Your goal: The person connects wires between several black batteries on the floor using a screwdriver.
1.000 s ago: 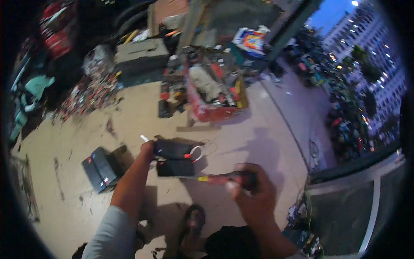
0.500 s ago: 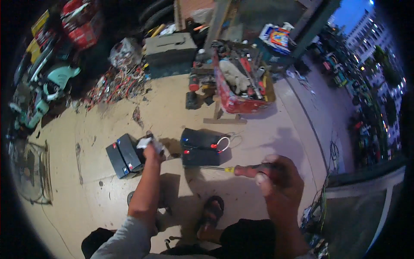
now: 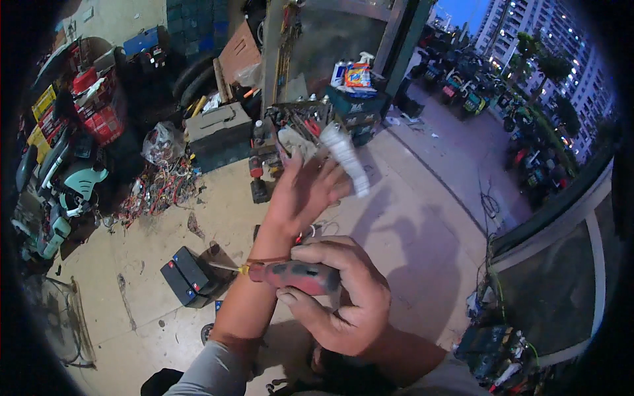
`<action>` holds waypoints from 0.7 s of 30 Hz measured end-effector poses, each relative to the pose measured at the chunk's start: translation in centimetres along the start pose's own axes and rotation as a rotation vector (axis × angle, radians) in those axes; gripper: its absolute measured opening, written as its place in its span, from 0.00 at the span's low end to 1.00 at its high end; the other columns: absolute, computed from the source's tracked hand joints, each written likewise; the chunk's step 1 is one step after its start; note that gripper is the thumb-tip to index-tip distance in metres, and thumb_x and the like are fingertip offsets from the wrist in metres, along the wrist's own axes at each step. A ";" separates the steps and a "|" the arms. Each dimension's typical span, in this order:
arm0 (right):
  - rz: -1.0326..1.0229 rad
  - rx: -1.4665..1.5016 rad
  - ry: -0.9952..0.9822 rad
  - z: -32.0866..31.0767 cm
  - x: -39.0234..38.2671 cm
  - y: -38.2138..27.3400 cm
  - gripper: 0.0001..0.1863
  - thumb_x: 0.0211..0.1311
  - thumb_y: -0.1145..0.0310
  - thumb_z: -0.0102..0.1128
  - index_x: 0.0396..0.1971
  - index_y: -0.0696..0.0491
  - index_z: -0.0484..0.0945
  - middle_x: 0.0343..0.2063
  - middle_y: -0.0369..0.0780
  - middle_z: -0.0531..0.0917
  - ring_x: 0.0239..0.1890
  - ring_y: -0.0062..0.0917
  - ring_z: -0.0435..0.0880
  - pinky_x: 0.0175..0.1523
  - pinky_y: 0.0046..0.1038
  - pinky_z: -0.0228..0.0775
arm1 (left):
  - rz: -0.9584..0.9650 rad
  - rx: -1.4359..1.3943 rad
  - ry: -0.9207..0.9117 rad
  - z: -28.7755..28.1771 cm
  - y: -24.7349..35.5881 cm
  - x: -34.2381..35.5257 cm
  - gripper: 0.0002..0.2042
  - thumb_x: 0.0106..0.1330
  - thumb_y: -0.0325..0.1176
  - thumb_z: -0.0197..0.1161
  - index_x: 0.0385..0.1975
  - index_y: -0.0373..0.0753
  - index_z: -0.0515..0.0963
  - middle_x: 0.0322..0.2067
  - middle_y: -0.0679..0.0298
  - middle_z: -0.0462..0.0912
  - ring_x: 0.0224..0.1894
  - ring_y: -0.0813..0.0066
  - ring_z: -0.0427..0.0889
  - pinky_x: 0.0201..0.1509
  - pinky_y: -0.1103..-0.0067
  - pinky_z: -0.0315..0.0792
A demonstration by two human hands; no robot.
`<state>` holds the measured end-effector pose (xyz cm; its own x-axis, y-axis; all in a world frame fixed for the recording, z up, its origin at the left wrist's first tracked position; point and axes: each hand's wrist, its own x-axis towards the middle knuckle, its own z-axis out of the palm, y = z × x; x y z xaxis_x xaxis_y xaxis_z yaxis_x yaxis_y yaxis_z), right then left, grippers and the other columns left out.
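My right hand (image 3: pixel 350 290) grips a screwdriver (image 3: pixel 300 276) by its red and black handle. The shaft points left, across my left forearm. My left hand (image 3: pixel 307 191) is stretched forward with its fingers spread. Just past its fingertips is a blurred, crumpled white piece (image 3: pixel 347 158), seemingly in the air; what it is made of I cannot make out. To the left of my forearm, a pair of black batteries (image 3: pixel 191 277) with red and blue terminals lies on the floor. My arms and hands hide the floor where the other battery pair was.
A red power drill (image 3: pixel 256 168) stands by a grey toolbox (image 3: pixel 221 132). The tool-filled bin beyond my left hand is partly covered. Tangled wire scraps (image 3: pixel 158 188) lie at left, near a fan-like wire frame (image 3: pixel 63 317). A glass door (image 3: pixel 548 290) stands at right.
My left hand has swung forward and right from beside the left batteries and let go of the white piece. The screwdriver has moved left, across my left forearm. The view has tipped up.
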<state>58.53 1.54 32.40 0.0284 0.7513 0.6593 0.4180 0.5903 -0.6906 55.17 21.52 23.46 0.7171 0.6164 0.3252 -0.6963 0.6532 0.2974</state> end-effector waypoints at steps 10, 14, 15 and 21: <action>-0.024 0.068 0.267 -0.6 -3.3 -4.4 0.24 0.60 0.78 0.72 0.55 0.63 0.75 0.50 0.46 0.81 0.51 0.28 0.82 0.58 0.29 0.73 | -0.094 1.426 0.545 -12.8 1.0 -10.2 0.32 0.72 0.47 0.65 0.70 0.33 0.70 0.67 0.55 0.77 0.67 0.57 0.77 0.67 0.73 0.71; 0.043 0.187 0.165 0.5 -3.5 -4.8 0.23 0.61 0.77 0.73 0.55 0.60 0.76 0.49 0.44 0.82 0.51 0.27 0.83 0.58 0.29 0.74 | -0.509 1.787 0.506 -18.8 0.2 -18.4 0.35 0.68 0.48 0.68 0.70 0.34 0.69 0.69 0.53 0.73 0.69 0.55 0.73 0.70 0.69 0.68; 0.021 0.152 0.138 0.5 -3.6 -4.7 0.23 0.61 0.77 0.73 0.55 0.60 0.76 0.48 0.44 0.83 0.51 0.28 0.83 0.58 0.29 0.74 | -0.561 1.811 0.469 -19.3 -0.7 -18.7 0.36 0.67 0.48 0.69 0.70 0.34 0.69 0.69 0.53 0.72 0.70 0.55 0.72 0.70 0.68 0.67; -0.005 0.072 0.137 0.5 -2.9 -3.2 0.21 0.62 0.73 0.73 0.54 0.58 0.78 0.46 0.45 0.85 0.47 0.31 0.85 0.54 0.31 0.77 | -0.613 1.909 0.236 -21.5 -4.2 -17.9 0.40 0.61 0.49 0.73 0.71 0.36 0.68 0.72 0.51 0.67 0.73 0.51 0.66 0.74 0.63 0.62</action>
<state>56.65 -2.39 32.59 0.1522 0.7037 0.6940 0.3528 0.6172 -0.7032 45.89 17.17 -2.91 0.7037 0.6747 -0.2226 0.5745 -0.3561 0.7370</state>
